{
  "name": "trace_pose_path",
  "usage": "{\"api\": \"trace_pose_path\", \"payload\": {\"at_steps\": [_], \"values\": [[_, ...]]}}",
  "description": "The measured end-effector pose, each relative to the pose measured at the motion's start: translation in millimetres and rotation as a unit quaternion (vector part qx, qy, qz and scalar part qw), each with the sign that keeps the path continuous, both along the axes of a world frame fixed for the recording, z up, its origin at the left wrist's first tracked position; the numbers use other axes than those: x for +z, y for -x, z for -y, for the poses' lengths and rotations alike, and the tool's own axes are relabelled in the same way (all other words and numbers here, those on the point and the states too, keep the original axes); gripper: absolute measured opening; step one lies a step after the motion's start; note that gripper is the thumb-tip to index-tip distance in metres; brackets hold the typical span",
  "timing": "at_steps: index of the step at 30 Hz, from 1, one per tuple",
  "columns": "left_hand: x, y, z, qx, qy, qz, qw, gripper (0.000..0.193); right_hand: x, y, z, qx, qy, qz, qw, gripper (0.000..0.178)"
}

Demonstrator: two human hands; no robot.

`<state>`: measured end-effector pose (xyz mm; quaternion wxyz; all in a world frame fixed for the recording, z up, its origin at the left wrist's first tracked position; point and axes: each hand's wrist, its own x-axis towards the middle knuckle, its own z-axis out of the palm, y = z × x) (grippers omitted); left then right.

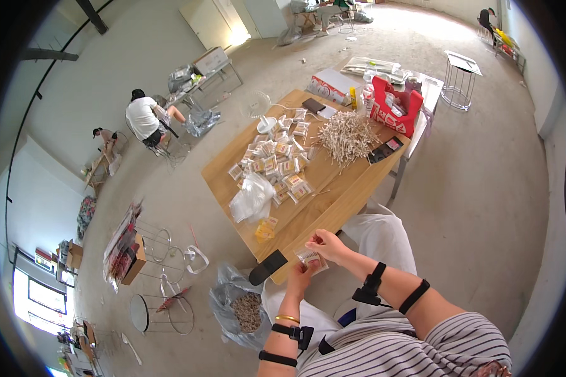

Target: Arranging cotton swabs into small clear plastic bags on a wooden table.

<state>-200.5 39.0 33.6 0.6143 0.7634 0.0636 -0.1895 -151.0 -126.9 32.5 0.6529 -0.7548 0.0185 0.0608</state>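
Note:
Over my lap, at the near edge of the wooden table [352, 204], my left hand [300, 281] grips a small clear plastic packet [321, 262] from below. My right hand [329, 247] is closed in a pinch at the packet's upper edge. What the packet contains is too small to make out. Beyond my hands lies a heap of similar flat packets [270, 164] with pale and orange markings. To its right is a loose pile of thin, pale sticks [348, 139], apparently cotton swabs. A crumpled clear plastic bag [253, 198] and yellow packets [266, 230] lie nearer.
A dark flat object [268, 267] sticks out at the table's near left corner. Below it stands a grey plastic sack [223, 295] with small bits inside. A phone [385, 151] and a red bag [396, 110] are at the right. Other people sit farther off.

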Motion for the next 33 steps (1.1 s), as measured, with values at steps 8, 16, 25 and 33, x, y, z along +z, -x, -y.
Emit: {"api": "trace_pose_path", "payload": {"at_steps": [8, 16, 25, 33], "values": [[75, 13, -19, -0.003, 0.005, 0.085, 0.996, 0.024, 52, 20, 36, 0.098, -0.150, 0.052, 0.982, 0.021], [90, 16, -13, 0.129, 0.138, 0.207, 0.960, 0.032, 85, 31, 32, 0.130, -0.169, 0.049, 0.976, 0.021], [47, 19, -40, 0.092, -0.002, 0.116, 0.989, 0.028, 41, 53, 37, 0.254, -0.085, -0.004, 0.963, 0.012], [0, 37, -80, 0.067, -0.046, 0.013, 0.997, 0.031, 6, -1, 52, 0.116, 0.052, -0.110, 0.986, 0.020]]}}
